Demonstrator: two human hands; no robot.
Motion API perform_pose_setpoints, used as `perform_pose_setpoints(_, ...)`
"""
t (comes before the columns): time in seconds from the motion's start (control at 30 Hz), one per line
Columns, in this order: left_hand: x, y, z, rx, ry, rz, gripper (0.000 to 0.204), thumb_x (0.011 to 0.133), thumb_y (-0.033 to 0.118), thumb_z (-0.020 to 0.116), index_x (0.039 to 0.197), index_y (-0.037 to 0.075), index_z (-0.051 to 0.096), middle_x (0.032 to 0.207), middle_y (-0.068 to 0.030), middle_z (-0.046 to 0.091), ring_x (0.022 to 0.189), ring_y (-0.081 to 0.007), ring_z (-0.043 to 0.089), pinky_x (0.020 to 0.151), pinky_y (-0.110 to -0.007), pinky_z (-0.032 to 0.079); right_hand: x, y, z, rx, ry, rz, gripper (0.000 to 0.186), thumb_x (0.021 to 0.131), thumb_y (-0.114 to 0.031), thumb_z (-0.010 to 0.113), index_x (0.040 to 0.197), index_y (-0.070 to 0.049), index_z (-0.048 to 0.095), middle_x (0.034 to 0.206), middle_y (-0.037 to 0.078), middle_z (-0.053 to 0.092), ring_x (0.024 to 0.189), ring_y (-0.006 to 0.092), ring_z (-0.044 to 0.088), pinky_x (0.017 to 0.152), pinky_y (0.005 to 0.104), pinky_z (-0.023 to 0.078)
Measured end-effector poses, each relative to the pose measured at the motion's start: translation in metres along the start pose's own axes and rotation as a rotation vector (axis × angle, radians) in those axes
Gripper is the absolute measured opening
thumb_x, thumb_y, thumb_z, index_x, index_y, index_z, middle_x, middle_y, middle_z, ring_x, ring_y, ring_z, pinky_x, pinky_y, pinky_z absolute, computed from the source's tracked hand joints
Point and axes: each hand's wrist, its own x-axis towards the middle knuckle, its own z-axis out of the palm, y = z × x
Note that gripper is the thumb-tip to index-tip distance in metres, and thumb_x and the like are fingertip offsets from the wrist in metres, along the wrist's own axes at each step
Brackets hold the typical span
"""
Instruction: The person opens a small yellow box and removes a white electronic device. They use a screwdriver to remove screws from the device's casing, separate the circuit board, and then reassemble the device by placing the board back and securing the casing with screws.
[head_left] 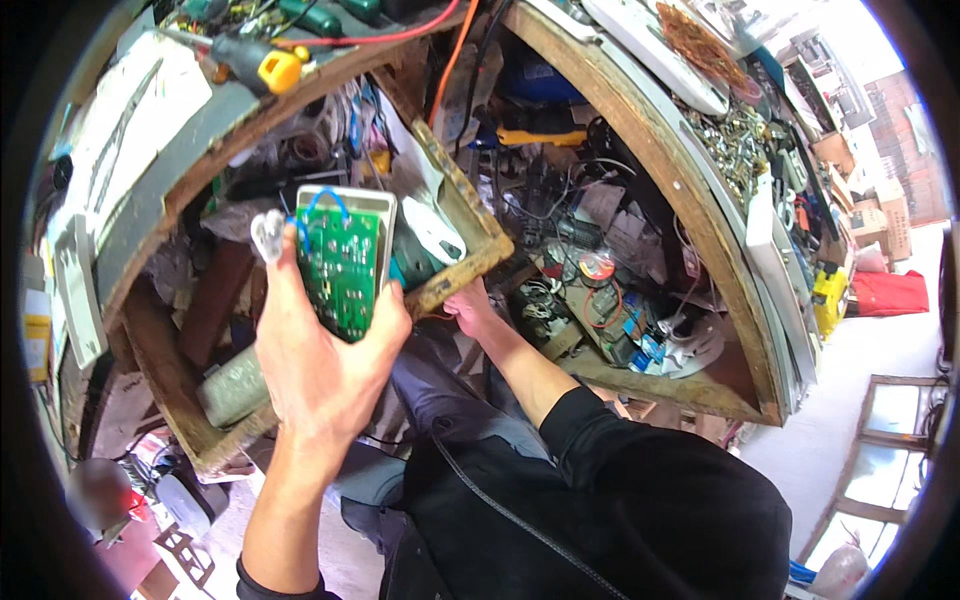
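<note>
My left hand [315,360] is closed around a green circuit board [342,262] set in a pale, shallow housing [386,225]. Blue wires [325,200] loop over the board's upper end. Beside my fingertip is a small whitish piece [267,235] whose kind I cannot make out. Below the board lies a pulled-out wooden drawer [475,262] with mixed objects inside. At the drawer's right front corner, my right hand [472,307] has its fingers curled against the wood, partly hidden by the edge.
A cluttered workbench carries a yellow-handled screwdriver [265,68] at the left and a heap of small metal parts [735,150] at the right. Another open drawer [690,395] is full of cables and parts. An orange cable [452,65] hangs near the middle.
</note>
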Motion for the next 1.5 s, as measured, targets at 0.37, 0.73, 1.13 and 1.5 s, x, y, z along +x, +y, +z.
perform_pose_setpoints(0.37, -0.004, 0.005, -0.009, -0.019, 0.008, -0.027, 0.074, 0.085, 0.025, 0.081, 0.146, -0.005, 0.051, 0.11, -0.019, 0.075, 0.097, -0.0291, 0.074, 0.091, -0.04, 0.056, -0.048, -0.149, 0.072, -0.367, 0.214, -0.325, 0.032, 0.103, -0.031, 0.073, 0.118, -0.004, 0.064, 0.073, -0.008, 0.052, 0.059, 0.0024, 0.043, 0.051, 0.0219, 0.032)
perform_pose_setpoints(0.73, -0.001, 0.014, -0.013, -0.001, -0.049, -0.073, 0.077, 0.085, 0.033, 0.079, 0.147, -0.004, 0.051, 0.117, -0.0226, 0.072, 0.105, -0.0373, 0.072, 0.094, -0.045, 0.055, 0.066, -0.267, 0.119, -0.937, 0.548, -0.623, 0.042, 0.101, -0.036, 0.065, 0.085, 0.002, 0.072, 0.073, 0.013, 0.06, 0.068, 0.0246, 0.057, 0.063, 0.042, 0.043)
perform_pose_setpoints(1.13, -0.002, 0.007, -0.012, -0.009, -0.03, -0.062, 0.075, 0.086, 0.035, 0.079, 0.145, -0.003, 0.052, 0.117, -0.0253, 0.071, 0.106, -0.0407, 0.072, 0.093, -0.047, 0.055, 0.1, -0.285, 0.126, -1.202, 0.612, -0.606, 0.054, 0.098, -0.044, 0.058, 0.099, 0.007, 0.076, 0.111, 0.036, 0.07, 0.114, 0.0522, 0.065, 0.101, 0.0529, 0.05)
perform_pose_setpoints(1.5, -0.005, 0.007, -0.014, -0.023, -0.03, -0.039, 0.068, 0.086, 0.035, 0.077, 0.141, 0.002, 0.055, 0.109, -0.0234, 0.074, 0.101, -0.0404, 0.073, 0.09, -0.047, 0.056, 0.139, -0.299, 0.121, -1.26, 0.606, -0.735, 0.038, 0.095, -0.034, 0.071, 0.11, 0.001, 0.077, 0.095, 0.02, 0.077, 0.08, 0.0295, 0.073, 0.072, 0.0453, 0.054)
